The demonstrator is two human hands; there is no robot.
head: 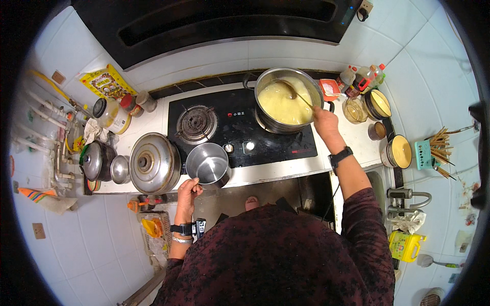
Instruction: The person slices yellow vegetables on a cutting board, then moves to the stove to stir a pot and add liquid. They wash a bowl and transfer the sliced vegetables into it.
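Note:
My right hand (326,123) grips the handle of a metal ladle (286,85), whose bowl dips into pale yellow liquid (279,105). The liquid fills much of a large steel pot (320,88) on the right burner. By its rim or handle, my left hand (189,192) holds a smaller steel pot (208,164) at the front edge of the counter. This pot's inside is bare and shiny, and its upper part overlaps the black gas cooktop (237,134) in view. Whether its base rests on anything cannot be made out.
A lidded pot (143,162), a metal bowl (120,169) and a darker pot (98,160) stand left. The left burner (196,123) bears no pot. Bottles (358,80), a glass bowl (354,110) and stacked yellow bowls (400,151) stand right. A range hood (222,26) hangs above.

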